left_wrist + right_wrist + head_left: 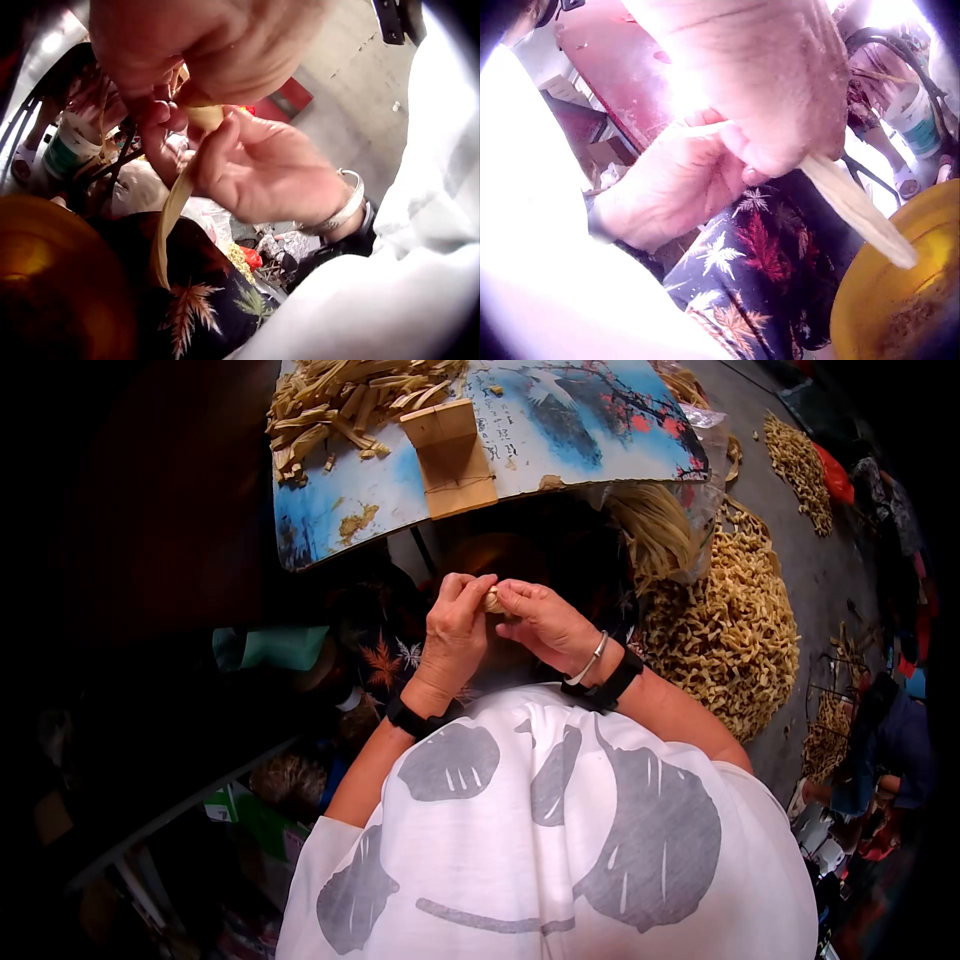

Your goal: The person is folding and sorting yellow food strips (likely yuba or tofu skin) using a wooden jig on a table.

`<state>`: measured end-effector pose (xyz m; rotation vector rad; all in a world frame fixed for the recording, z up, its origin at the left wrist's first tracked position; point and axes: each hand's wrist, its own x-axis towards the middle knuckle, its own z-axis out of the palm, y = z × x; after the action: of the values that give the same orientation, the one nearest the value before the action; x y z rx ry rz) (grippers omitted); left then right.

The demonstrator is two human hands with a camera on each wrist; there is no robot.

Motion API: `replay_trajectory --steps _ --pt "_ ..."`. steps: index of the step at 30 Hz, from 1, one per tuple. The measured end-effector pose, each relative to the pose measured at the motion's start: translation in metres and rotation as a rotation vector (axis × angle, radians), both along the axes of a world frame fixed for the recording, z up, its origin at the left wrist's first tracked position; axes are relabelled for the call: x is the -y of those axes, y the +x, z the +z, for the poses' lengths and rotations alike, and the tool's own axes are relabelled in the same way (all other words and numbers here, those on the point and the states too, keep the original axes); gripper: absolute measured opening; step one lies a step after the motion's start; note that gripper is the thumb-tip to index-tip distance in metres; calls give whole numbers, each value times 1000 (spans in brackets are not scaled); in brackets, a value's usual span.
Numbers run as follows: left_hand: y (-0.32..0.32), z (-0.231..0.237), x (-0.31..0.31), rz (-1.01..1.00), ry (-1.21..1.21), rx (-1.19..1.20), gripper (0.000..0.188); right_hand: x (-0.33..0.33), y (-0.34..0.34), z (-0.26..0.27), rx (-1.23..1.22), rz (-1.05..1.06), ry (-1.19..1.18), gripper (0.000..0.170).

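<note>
Both hands meet in front of the body, pinching one pale, flat strip (pixel 171 217). In the head view the left hand (pixel 458 628) and the right hand (pixel 548 628) touch fingertip to fingertip around a small pale folded part (pixel 492 600). The left wrist view shows the right hand (pixel 270 169) with its thumb against that folded part, below the left hand (pixel 217 45). A free end of the strip (pixel 862 214) sticks out past the right hand (pixel 757 75) in the right wrist view, with the left hand (pixel 671 180) behind.
A painted board (pixel 400 495) beyond the hands carries a pile of pale strips (pixel 340 410) and a wooden block (pixel 455 465). At right lies a large heap of knotted pieces (pixel 735 630) near a strip bundle (pixel 655 530). A yellow basin (pixel 855 300) stands near the knees.
</note>
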<state>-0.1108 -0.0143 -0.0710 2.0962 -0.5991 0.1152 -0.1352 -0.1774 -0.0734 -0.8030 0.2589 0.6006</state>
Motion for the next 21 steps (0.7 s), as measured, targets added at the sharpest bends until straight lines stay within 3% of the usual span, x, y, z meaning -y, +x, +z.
replay_trajectory --steps 4,6,9,10,14,17,20,21 --pt "1 -8 1 74 -3 4 26 0 4 -1 11 50 28 20" --pt "5 -12 -3 144 -40 -48 14 -3 7 -3 130 12 -221 22" --pt "3 -5 -12 162 -381 -651 5 -7 10 1 286 -65 -526 23" --pt "0 0 -10 124 -496 -688 13 -7 9 7 344 -43 -621 23" --pt "-1 6 -6 151 -501 -650 6 -8 11 22 498 53 -921 21" --pt "8 7 -16 202 -409 -582 7 -4 9 17 837 -82 -1101 19" --pt "15 10 -29 169 -339 -606 5 7 5 14 932 13 -1274 15" --pt "14 8 -29 170 -521 -734 5 8 4 12 980 36 -1345 15"
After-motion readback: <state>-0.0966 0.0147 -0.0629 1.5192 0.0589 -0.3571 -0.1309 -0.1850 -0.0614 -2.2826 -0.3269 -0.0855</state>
